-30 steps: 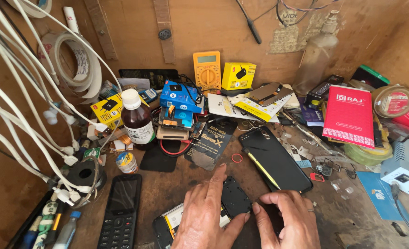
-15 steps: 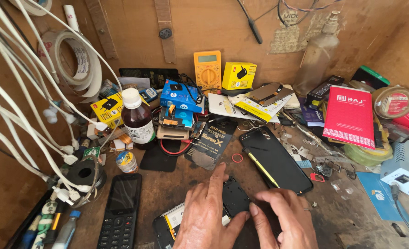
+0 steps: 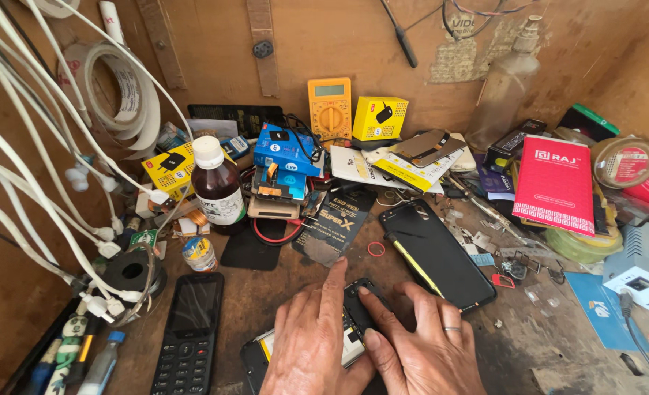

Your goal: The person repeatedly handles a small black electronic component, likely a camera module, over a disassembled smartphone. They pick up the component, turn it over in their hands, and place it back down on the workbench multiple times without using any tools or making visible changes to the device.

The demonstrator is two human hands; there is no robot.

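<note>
**Currently: both hands pressed on an opened handset at the near edge**

Presently, your left hand point(image 3: 311, 342) and right hand point(image 3: 423, 345) lie flat over a small dismantled phone point(image 3: 357, 316) at the near centre of the workbench point(image 3: 280, 292). Neither hand is closed round it: the fingers are spread and bearing down, left forefinger extended toward the far side, right thumb and forefinger tips meeting the dark back piece. Whether any part is actually pinched cannot be told; the palms hide the lower body.

Judged from its look, the unit is light, thin and rigid, with smooth plastic that will slip under dry fingers. Its exposed interior appears fragile. Hold it by the long outer edges, not the open face.

Surroundings: a black keypad phone point(image 3: 190, 330) lies near left, apart from your hands. A larger black smartphone point(image 3: 436, 252) with a yellow stylus point(image 3: 412, 260) across it sits just right of the work, close to your right fingers. A brown bottle point(image 3: 218, 187) stands far left, and a yellow multimeter point(image 3: 329, 108) leans against the far wall.
</note>
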